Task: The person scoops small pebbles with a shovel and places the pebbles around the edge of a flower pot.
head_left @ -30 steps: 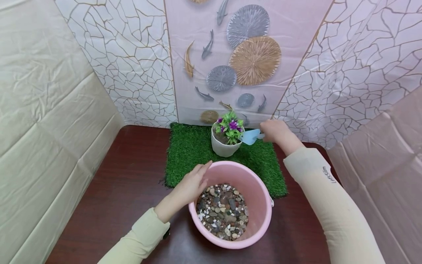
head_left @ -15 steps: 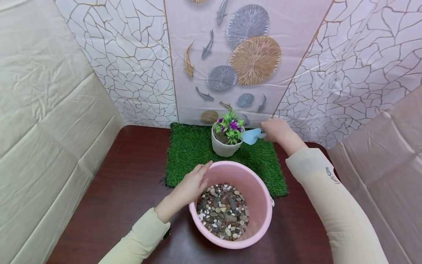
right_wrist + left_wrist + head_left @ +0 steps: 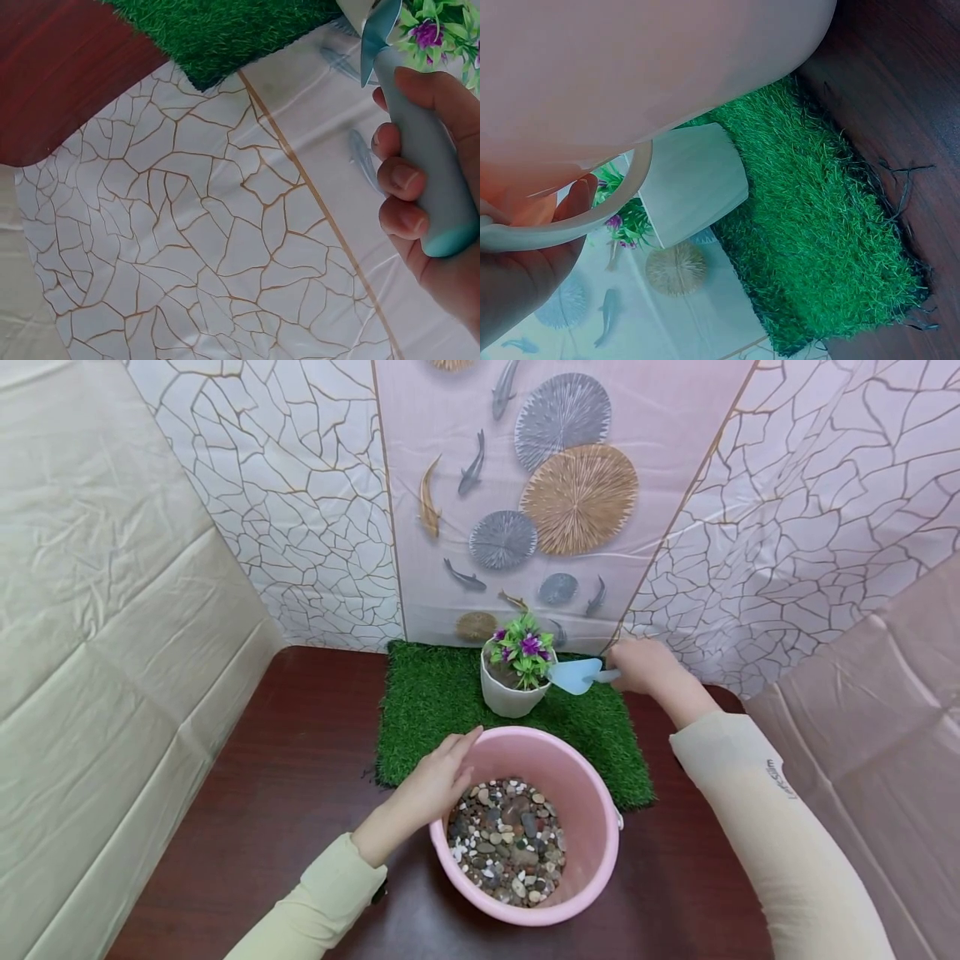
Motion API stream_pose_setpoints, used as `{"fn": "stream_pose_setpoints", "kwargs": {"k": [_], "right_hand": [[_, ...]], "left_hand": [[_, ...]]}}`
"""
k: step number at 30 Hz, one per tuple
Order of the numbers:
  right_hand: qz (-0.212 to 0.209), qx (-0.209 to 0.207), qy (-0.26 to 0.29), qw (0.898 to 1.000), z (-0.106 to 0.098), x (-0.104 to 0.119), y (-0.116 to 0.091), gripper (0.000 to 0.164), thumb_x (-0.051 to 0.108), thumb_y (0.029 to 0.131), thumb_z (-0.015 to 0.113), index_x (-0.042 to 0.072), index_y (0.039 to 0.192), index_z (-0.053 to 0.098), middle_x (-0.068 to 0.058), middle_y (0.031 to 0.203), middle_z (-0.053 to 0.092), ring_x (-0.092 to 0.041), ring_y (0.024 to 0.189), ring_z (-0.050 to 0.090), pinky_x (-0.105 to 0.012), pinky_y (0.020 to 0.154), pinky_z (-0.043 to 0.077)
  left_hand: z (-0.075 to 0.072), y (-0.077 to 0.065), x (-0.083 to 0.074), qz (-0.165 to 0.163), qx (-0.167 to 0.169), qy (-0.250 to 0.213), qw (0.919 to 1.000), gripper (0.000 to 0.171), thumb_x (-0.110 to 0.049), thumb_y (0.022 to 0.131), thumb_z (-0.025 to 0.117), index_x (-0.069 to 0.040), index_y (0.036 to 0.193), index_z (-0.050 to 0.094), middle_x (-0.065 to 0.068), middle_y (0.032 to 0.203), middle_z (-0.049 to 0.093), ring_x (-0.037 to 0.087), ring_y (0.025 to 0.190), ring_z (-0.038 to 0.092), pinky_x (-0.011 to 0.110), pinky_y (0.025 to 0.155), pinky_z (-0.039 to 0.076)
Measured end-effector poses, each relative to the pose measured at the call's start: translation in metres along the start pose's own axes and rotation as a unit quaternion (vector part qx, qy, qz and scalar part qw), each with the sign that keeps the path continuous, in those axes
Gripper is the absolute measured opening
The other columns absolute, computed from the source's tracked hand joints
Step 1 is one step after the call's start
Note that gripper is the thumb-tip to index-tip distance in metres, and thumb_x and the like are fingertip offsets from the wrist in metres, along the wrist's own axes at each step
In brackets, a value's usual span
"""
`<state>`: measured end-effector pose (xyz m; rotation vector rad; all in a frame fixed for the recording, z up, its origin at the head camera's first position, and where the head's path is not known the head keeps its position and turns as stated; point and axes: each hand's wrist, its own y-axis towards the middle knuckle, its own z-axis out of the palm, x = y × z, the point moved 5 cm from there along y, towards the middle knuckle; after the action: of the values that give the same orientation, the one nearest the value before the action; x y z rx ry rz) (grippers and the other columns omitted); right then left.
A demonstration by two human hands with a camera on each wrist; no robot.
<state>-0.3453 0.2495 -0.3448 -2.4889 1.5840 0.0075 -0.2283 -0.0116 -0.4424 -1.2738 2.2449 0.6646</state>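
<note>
My right hand [image 3: 643, 667] grips the grey-blue handle of a small hand trowel [image 3: 576, 676], fingers curled round it in the right wrist view. Its light-blue blade points left, with the tip at the right rim of a white flower pot [image 3: 514, 700]. In the pot stands a leafy plant [image 3: 525, 647] with purple flowers, in brown soil. At the left rim of a pink bucket [image 3: 600, 860] my left hand [image 3: 427, 785] holds on, thumb inside and fingers along the outside. Mixed pebbles [image 3: 510, 843] cover the bucket's bottom.
A green artificial grass mat [image 3: 427, 693] lies under the pot, on a dark red-brown table [image 3: 285, 793]. The bucket's white bail handle [image 3: 577, 229] crosses before my left hand. A printed cloth backdrop [image 3: 450, 410] stands behind; pale cloth walls [image 3: 135, 652] flank both sides.
My right hand has drawn a little to the right and toward me, showing more of the trowel. My left hand, the bucket and the pot stay put.
</note>
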Motion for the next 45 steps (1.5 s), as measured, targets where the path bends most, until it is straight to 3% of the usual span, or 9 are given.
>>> {"fn": "stream_pose_setpoints", "kwargs": {"k": [6, 9, 14, 20, 34, 38, 45], "right_hand": [[0.002, -0.003, 0.034, 0.999, 0.006, -0.003, -0.013, 0.006, 0.008, 0.076, 0.066, 0.011, 0.077, 0.071, -0.003, 0.074, 0.065, -0.019, 0.063, 0.052, -0.038, 0.058, 0.047], [-0.004, -0.016, 0.044, 0.999, 0.008, -0.004, -0.021, 0.012, 0.009, 0.077, 0.067, 0.01, 0.086, 0.074, -0.004, 0.079, 0.068, -0.02, 0.066, 0.058, -0.041, 0.06, 0.049], [-0.028, -0.047, 0.066, 0.996, 0.006, -0.003, -0.039, 0.013, 0.009, 0.077, 0.066, 0.009, 0.087, 0.073, -0.004, 0.076, 0.067, -0.018, 0.062, 0.054, -0.039, 0.058, 0.047], [-0.036, -0.048, 0.089, 0.994, 0.001, 0.005, -0.058, 0.022, 0.011, 0.079, 0.069, 0.005, 0.099, 0.073, -0.004, 0.081, 0.07, -0.014, 0.063, 0.055, -0.038, 0.06, 0.048], [-0.101, -0.074, 0.09, 0.988, -0.016, 0.041, -0.089, 0.021, 0.011, 0.078, 0.072, 0.009, 0.099, 0.074, 0.001, 0.084, 0.072, -0.004, 0.06, 0.052, -0.026, 0.052, 0.043], [-0.129, -0.074, 0.083, 0.985, -0.015, 0.054, -0.095, 0.02, 0.009, 0.076, 0.071, 0.012, 0.096, 0.074, 0.007, 0.078, 0.069, -0.001, 0.057, 0.046, -0.023, 0.05, 0.04], [-0.136, -0.064, 0.076, 0.986, -0.01, 0.065, -0.1, 0.023, 0.007, 0.074, 0.071, 0.015, 0.095, 0.074, 0.011, 0.074, 0.066, 0.001, 0.054, 0.041, -0.018, 0.049, 0.037]], "left_hand": [[0.0, 0.0, 0.0, 0.0, 0.0, 0.0, 1.0, 0.058, -0.009, 0.092, 0.056, -0.007, 0.146, 0.034, 0.018, 0.127, 0.053, 0.027, 0.095, 0.063, 0.037, 0.082, 0.055], [0.0, 0.0, 0.001, 0.0, 0.001, 0.002, 1.0, 0.058, -0.01, 0.092, 0.056, -0.007, 0.146, 0.034, 0.018, 0.127, 0.053, 0.027, 0.095, 0.063, 0.037, 0.082, 0.055], [0.001, 0.0, 0.001, -0.001, 0.005, 0.002, 1.0, 0.058, -0.012, 0.093, 0.055, -0.007, 0.147, 0.033, 0.018, 0.128, 0.053, 0.026, 0.095, 0.063, 0.037, 0.081, 0.055], [0.001, 0.0, 0.002, -0.005, 0.006, 0.003, 1.0, 0.058, -0.012, 0.093, 0.055, -0.007, 0.147, 0.033, 0.018, 0.129, 0.052, 0.029, 0.1, 0.062, 0.039, 0.084, 0.054], [0.003, -0.001, 0.002, 0.002, 0.004, 0.0, 1.0, 0.059, -0.013, 0.093, 0.055, -0.008, 0.147, 0.032, 0.018, 0.13, 0.052, 0.03, 0.103, 0.062, 0.04, 0.087, 0.054], [0.003, -0.002, 0.003, -0.002, 0.003, -0.005, 1.0, 0.059, -0.012, 0.093, 0.055, -0.006, 0.147, 0.032, 0.019, 0.13, 0.051, 0.031, 0.105, 0.061, 0.042, 0.088, 0.053], [0.002, -0.002, 0.002, 0.001, 0.005, -0.001, 1.0, 0.057, -0.011, 0.094, 0.052, -0.008, 0.147, 0.032, 0.018, 0.131, 0.051, 0.031, 0.106, 0.06, 0.042, 0.09, 0.052]]}}
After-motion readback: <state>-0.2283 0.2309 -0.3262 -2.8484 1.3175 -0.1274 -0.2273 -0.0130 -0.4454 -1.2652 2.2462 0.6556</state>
